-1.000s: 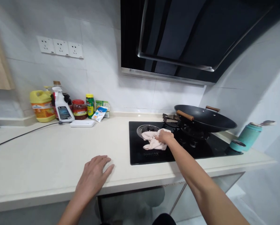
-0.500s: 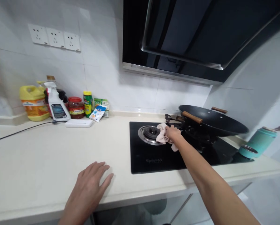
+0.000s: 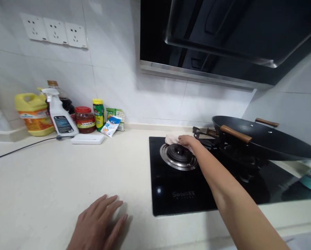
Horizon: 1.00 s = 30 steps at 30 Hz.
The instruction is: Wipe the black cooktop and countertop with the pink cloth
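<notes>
My right hand [image 3: 187,141] presses a pale pink cloth [image 3: 172,139] against the black glass gas stove [image 3: 165,194], at the back of the left burner [image 3: 180,154]. Part of the cloth is hidden behind my fingers and wrist. That burner has no pot support on it, and its metal ring shows bare. Over the white countertop [image 3: 53,184], left of the stove, my left hand [image 3: 98,218] is held with its fingers spread and nothing in it.
A large black wok [image 3: 264,139] with wooden handles sits on the right burner. Its pot support [image 3: 206,137] or a second one lies behind. A spray bottle [image 3: 61,118], yellow jug [image 3: 34,116], jar [image 3: 85,121] and packets stand along the wall. The range hood [image 3: 209,41] hangs overhead.
My right hand has carried the cloth from the burner's right side to its back edge. The view has shifted closer to the stove. My left hand stays open over the counter.
</notes>
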Available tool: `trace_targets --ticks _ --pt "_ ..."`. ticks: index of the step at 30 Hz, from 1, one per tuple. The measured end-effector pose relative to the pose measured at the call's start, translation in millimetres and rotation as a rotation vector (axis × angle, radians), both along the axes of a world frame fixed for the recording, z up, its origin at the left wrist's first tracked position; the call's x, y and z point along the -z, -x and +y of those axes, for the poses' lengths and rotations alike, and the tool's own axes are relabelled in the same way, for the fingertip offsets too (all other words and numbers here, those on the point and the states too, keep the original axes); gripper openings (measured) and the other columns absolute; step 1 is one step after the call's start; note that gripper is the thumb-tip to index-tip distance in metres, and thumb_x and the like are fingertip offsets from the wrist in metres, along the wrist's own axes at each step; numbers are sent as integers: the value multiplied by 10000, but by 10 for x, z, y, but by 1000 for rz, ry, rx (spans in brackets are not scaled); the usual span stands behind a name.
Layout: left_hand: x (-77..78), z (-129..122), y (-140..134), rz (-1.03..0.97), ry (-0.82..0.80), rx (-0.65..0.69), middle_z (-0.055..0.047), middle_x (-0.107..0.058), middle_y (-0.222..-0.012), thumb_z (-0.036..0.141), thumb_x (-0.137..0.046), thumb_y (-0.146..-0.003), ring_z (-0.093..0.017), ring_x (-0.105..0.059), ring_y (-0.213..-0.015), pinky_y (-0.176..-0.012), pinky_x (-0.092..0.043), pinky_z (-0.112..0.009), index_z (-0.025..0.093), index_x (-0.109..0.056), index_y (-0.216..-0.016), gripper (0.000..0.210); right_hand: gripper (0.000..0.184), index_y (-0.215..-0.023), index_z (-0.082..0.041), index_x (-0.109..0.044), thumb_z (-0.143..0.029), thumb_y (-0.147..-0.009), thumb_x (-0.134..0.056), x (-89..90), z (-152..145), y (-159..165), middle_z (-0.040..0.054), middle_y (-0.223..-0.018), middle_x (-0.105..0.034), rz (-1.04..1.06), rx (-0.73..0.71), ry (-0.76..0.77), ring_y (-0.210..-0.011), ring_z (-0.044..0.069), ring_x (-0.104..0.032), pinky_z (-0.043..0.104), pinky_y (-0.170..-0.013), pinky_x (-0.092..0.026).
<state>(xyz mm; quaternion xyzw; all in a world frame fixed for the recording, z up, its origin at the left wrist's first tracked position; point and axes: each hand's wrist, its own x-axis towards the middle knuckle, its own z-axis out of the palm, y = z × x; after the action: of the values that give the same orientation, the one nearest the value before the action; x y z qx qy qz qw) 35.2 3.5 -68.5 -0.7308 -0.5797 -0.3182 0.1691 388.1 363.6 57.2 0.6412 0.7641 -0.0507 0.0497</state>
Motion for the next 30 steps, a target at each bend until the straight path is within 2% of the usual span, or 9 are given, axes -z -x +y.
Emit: trace_targets --ticks 4,7,9,12,15,21,24,30 --pt "3 14 14 4 13 14 -26 -760 -1201 606 -595 -910 -321 -679 -1158 -911 -576 -512 343 -724 -1159 384 385 -1279 -191 -628 -456 -1007 -563 -40 28 356 113 -1331 -619 -4 -18 -15 -1150 244 -627 448 -981 -531" --pt "8 22 19 -19 15 12 -33 -762 -1197 605 -575 -919 -324 -682 -1151 -908 -577 -520 336 -730 -1151 388 579 -1283 -200 -671 -606 -1034 -342 -35 -38 588 155 -1394 -617 17 -31 -26 -1262 302 -588 439 -1032 -471" --pt "9 21 16 -39 27 10 -38 -759 -1208 589 -575 -921 -322 -674 -1166 -928 -570 -514 334 -733 -1148 376 709 -1327 -214 -660 -692 -1004 -249 -25 -94 733 165 -1438 -594 30 -35 -30 -1302 345 -563 487 -1044 -443" --pt "1 16 3 -68 35 -7 -52 -763 -1202 569 -557 -928 -323 -671 -1173 -959 -554 -510 323 -746 -1124 367 795 -1343 -203 -657 -773 -948 -267 -20 -185 923 193 -1455 -576 27 -53 -27 -1321 397 -537 595 -1066 -377" --pt "-25 16 -18 -101 52 -48 -63 -774 -1173 574 -551 -924 -323 -681 -1155 -963 -547 -497 314 -758 -1096 374 798 -1300 -174 -687 -786 -912 -354 -36 -296 1050 214 -1426 -596 1 -108 -13 -1324 418 -527 638 -1083 -326" --pt "-142 -7 -74 -163 123 -61 -62 -767 -1185 557 -560 -911 -318 -662 -1177 -990 -519 -497 295 -761 -1086 374 727 -1270 -190 -713 -748 -878 -461 -82 -672 1111 191 -1389 -632 -39 -276 -25 -1336 410 -515 637 -1131 -259" --pt "-205 -32 -103 -175 161 -66 -57 -756 -1210 542 -556 -911 -307 -646 -1202 -1027 -494 -496 291 -755 -1104 374 702 -1257 -194 -727 -724 -909 -425 -103 -945 1094 177 -1359 -655 -51 -364 -25 -1346 400 -507 635 -1171 -177" --pt "-295 -64 -138 -178 231 -77 -61 -736 -1248 532 -527 -928 -303 -622 -1234 -1036 -473 -497 279 -747 -1119 386 664 -1084 -150 -791 -628 -988 -341 -49 -1462 885 196 -1235 -705 -75 -521 -68 -1283 378 -546 665 -1184 -62"
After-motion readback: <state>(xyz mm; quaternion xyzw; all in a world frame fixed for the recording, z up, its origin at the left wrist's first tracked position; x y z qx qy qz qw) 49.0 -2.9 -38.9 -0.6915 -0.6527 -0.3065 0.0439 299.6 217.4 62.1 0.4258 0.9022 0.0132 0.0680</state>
